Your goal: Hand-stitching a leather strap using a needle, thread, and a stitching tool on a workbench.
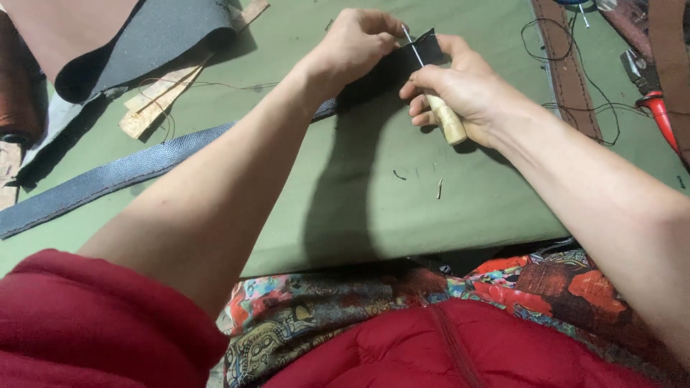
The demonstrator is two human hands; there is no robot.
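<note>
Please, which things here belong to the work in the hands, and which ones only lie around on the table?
In use:
- left hand, pinching the dark leather piece
- right hand, gripping the wooden-handled awl
- long dark strap, apparently joined to that piece

Lying about:
- red-handled pliers
- brown strap
- black thread
- light scrap strips
- grey leather sheet
- green mat
</note>
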